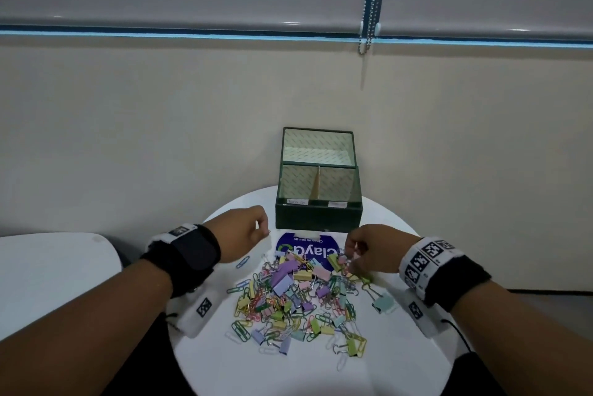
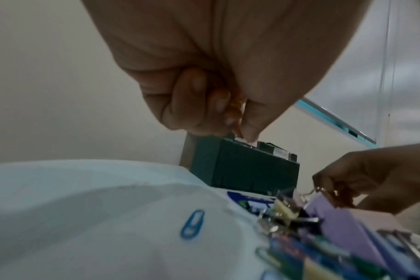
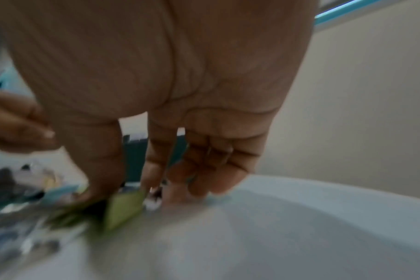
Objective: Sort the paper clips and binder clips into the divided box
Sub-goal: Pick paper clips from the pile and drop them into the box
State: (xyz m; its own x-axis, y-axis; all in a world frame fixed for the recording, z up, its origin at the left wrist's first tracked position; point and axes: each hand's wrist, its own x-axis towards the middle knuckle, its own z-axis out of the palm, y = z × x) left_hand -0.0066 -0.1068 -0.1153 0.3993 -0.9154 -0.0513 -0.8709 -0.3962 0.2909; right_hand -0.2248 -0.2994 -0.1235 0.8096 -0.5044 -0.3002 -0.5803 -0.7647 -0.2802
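Note:
A dark green divided box stands open at the back of the round table, its lid upright and a cardboard divider splitting it into two labelled compartments. A pile of pastel paper clips and binder clips lies in front of it. My left hand hovers left of the box, fingers curled, pinching a small clip at its fingertips. My right hand reaches into the pile's far right edge. There its thumb and forefinger pinch a green binder clip, blurred in the right wrist view.
A blue round sticker lies on the white table between box and pile. One blue paper clip lies apart at the left. A second white table is at far left. The wall rises just behind the box.

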